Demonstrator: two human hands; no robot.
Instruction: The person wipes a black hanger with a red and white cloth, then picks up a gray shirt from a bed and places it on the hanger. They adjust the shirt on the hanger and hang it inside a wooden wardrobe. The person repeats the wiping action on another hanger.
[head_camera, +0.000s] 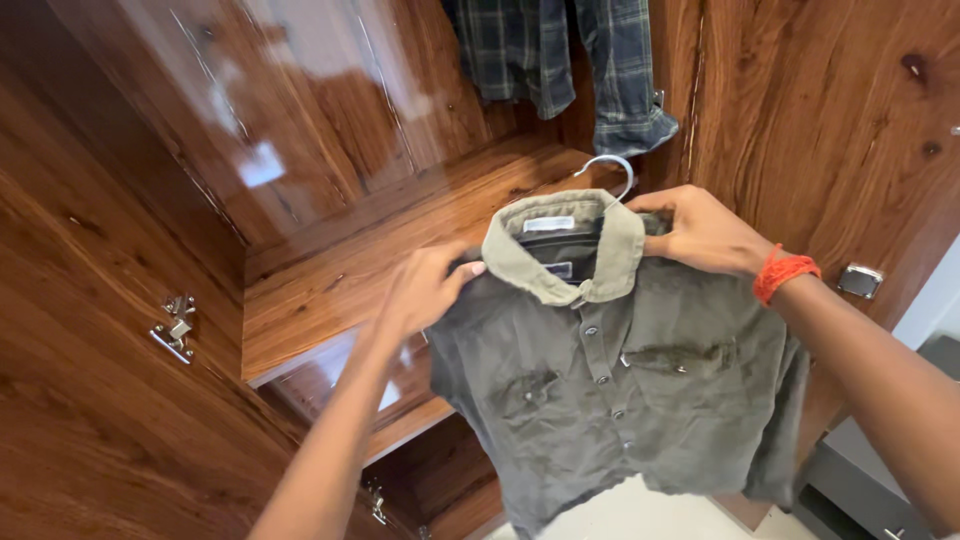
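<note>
Shirt: an olive-green button-up shirt (610, 390) with two chest pockets and a paler collar hangs on a white wire hanger (612, 168), held up in front of the glossy brown wooden wardrobe (330, 200).
Left hand (425, 290): closed on the shirt's shoulder, left of the collar.
Right hand (700, 232): pinching the other shoulder beside the hanger hook; an orange thread band (783, 272) circles its wrist.
Plaid shirt (560, 60): dark checked cloth hanging inside the wardrobe, above the hanger.

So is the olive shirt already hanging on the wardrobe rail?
No, both hands, left hand and right hand, hold the olive shirt up by its shoulders.
</note>
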